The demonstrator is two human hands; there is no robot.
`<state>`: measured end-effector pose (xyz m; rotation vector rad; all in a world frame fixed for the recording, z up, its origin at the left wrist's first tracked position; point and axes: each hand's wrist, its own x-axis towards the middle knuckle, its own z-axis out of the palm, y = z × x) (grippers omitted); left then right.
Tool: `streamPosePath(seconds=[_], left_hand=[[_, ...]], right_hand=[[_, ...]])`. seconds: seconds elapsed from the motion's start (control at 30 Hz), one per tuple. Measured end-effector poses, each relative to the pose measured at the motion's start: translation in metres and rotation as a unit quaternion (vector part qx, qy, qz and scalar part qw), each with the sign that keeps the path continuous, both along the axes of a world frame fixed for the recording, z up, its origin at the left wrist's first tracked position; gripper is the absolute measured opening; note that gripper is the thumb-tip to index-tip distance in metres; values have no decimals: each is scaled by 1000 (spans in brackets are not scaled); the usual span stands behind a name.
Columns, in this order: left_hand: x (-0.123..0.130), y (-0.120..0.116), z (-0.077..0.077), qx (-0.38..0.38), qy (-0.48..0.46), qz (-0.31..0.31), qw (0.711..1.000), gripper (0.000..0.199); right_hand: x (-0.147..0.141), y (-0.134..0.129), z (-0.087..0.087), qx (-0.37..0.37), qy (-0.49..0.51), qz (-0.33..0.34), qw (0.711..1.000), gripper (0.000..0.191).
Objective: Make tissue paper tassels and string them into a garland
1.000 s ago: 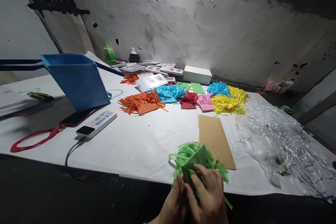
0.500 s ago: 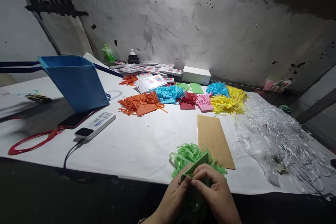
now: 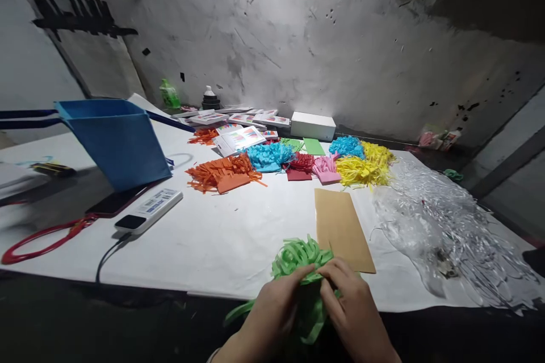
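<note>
A bundle of green fringed tissue paper (image 3: 298, 255) is between my two hands at the table's front edge. Its loose strips fan out over the tabletop, and more strips hang below the edge. My left hand (image 3: 279, 298) grips it from the left, thumb near the middle. From the right, my right hand (image 3: 347, 295) pinches it with thumb and fingers close to the left fingertips. Part of the bundle is hidden behind both hands. Just beyond them lies a flat brown cardboard sheet (image 3: 344, 229).
Fringed paper bundles in orange (image 3: 225, 173), blue (image 3: 270, 156), red (image 3: 300, 165), pink (image 3: 327, 169) and yellow (image 3: 366, 170) line the table's middle. A blue bin (image 3: 114, 147) and white device (image 3: 149, 211) stand left. Clear plastic strips (image 3: 460, 227) heap at right; a white box (image 3: 313, 126) sits behind.
The flat green folded band that stood up between my fingers is now out of sight. Strips have spread toward the lower left, and my hands have turned over the bundle. The view has shifted slightly.
</note>
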<state>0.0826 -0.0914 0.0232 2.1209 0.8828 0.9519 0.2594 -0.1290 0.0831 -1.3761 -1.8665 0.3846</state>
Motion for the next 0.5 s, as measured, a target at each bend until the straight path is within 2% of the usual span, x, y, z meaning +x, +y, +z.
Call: streamPosePath(seconds=[0.03,0.1,0.17,0.2,0.27,0.37,0.43,0.5], left_hand=[[-3,2,2,24,17,6,1000,55],[-9,6,8,91,28,-14,995,57],[-12,8,17,157,7,-53,986,43],[-13,9,22,177,-14,-56,983,32],[-16,7,32,181,-49,-25,982,19],[-26,2,50,154,-83,25,984,18],[-36,1,64,105,-117,25,987,15],[-46,4,80,39,-164,15,986,11]], right_hand=[[4,0,6,-77,59,15,995,23],[8,0,13,-200,181,34,962,20],[10,-2,15,-277,285,47,916,18],[10,-3,13,-293,318,46,900,19],[13,-6,8,-268,336,20,902,24],[27,-12,-6,-151,314,-80,934,33],[44,-15,-20,-102,327,-157,926,37],[65,-19,-37,-92,378,-204,898,40]])
